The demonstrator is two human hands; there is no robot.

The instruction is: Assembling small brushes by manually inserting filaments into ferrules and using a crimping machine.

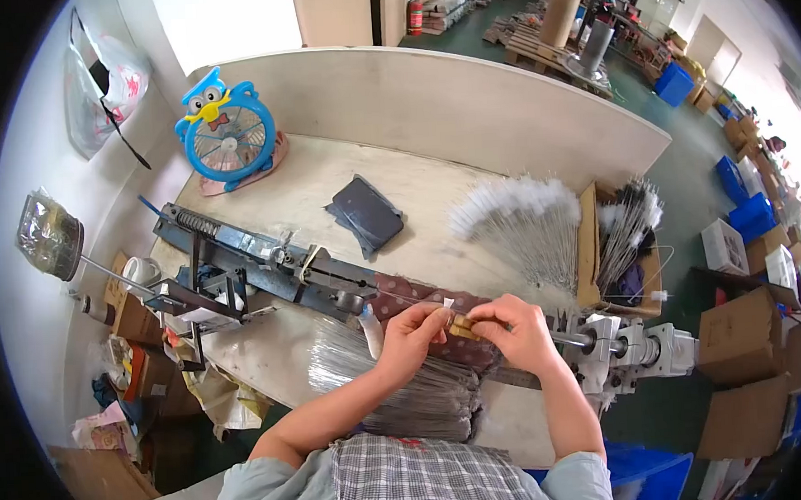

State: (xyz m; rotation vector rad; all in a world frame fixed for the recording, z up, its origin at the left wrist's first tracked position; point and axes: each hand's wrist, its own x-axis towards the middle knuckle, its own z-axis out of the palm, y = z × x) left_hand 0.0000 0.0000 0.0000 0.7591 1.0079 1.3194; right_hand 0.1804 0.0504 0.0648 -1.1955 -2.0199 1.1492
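My left hand (412, 336) is closed in a pinch at the middle of the bench. Facing it, my right hand (520, 331) is pinched too, its fingertips at a small yellowish-brown block (462, 326) between the hands. Fingers cover part of the block, so its exact kind is unclear. Both hands are above a brown spotted cloth (405, 295) draped over the long metal bench machine (265, 257). Below and left of them lies a thick bundle of thin metal wires (399, 390). A white-wrapped handle (370, 331) stands close to my left wrist.
A clamp-like machine head (618, 347) sits right of my right hand. White-tipped wires (526, 230) lie beside a cardboard box (591, 254) of similar ones. A dark flat pouch (367, 217) and a blue fan (229, 141) are farther back, before a low partition (411, 105).
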